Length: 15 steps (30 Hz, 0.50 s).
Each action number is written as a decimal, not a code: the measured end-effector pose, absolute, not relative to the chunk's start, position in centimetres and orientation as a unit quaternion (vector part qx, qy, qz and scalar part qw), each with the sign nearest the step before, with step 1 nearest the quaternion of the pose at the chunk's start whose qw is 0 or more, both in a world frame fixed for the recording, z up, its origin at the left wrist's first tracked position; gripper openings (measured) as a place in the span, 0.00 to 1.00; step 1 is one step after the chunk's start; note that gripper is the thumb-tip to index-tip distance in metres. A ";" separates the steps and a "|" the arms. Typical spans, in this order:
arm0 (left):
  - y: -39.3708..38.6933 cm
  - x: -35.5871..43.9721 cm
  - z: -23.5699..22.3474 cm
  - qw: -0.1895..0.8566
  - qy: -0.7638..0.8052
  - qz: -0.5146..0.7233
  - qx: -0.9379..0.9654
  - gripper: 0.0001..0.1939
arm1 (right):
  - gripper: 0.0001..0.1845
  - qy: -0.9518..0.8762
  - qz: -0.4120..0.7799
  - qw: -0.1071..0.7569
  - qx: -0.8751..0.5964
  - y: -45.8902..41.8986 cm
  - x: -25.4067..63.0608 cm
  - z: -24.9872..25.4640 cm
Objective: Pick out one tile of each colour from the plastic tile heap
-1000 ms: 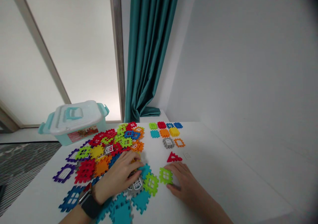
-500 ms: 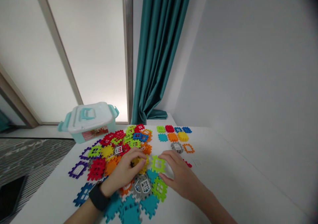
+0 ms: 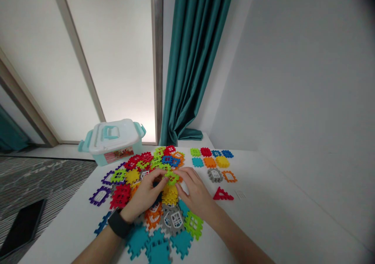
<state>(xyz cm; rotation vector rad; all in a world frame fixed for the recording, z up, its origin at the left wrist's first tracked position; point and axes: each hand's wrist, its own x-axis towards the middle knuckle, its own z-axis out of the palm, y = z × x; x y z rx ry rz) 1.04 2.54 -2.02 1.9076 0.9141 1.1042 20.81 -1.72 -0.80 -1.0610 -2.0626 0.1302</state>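
Observation:
A lime-green interlocking window tile [image 3: 172, 177] is pinched between my two hands above the pile. My left hand [image 3: 147, 193], with a dark watch on its wrist, has thumb and fingers closed on the tile's left side. Fingers of my right hand [image 3: 195, 191] grip its right edge. Beneath lie a yellow tile [image 3: 170, 195], grey tiles [image 3: 172, 220] with white window inserts, and an orange tile [image 3: 153, 216]. Nearer to me are another lime-green window tile [image 3: 193, 225] and several teal tiles [image 3: 159, 252].
Small tiles stand sorted at the table's back right, among them an orange tile [image 3: 209, 162] and a grey tile [image 3: 215, 175]. A red triangle [image 3: 223, 194] lies closer. The white table [image 3: 246, 225] also bears a lidded box [image 3: 117, 137]; a dark flat device [image 3: 23, 227] is at left.
My right hand has brought the lime-green tile left and away from me to my left hand, which now also holds it. The yellow tile and red triangle are more exposed.

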 end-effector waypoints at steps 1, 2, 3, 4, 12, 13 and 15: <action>2.5 1.0 -2.0 0.349 0.354 0.423 0.757 0.12 | 0.24 -0.807 0.055 0.406 -0.425 -1.8 20.9 -1.0; 2.4 0.9 -1.9 0.332 0.349 0.415 0.772 0.11 | 0.23 -0.802 0.058 0.410 -0.431 -1.9 21.0 -1.3; 2.2 1.0 -1.8 0.317 0.342 0.405 0.786 0.10 | 0.22 -0.799 0.059 0.411 -0.436 -2.0 21.1 -1.5; 2.0 1.0 -1.7 0.305 0.334 0.395 0.799 0.10 | 0.19 -0.798 0.058 0.407 -0.440 -2.1 21.2 -1.6; 1.3 1.3 -1.6 0.253 0.319 0.356 0.841 0.10 | 0.08 -0.757 0.146 0.424 -0.476 -2.9 21.2 -2.3; 1.3 1.2 -1.7 0.243 0.324 0.362 0.840 0.11 | 0.07 -0.737 0.168 0.438 -0.487 -2.9 21.1 -2.3; 1.5 1.1 -2.1 0.212 0.340 0.384 0.832 0.14 | 0.05 -0.689 0.220 0.469 -0.507 -2.7 20.9 -2.4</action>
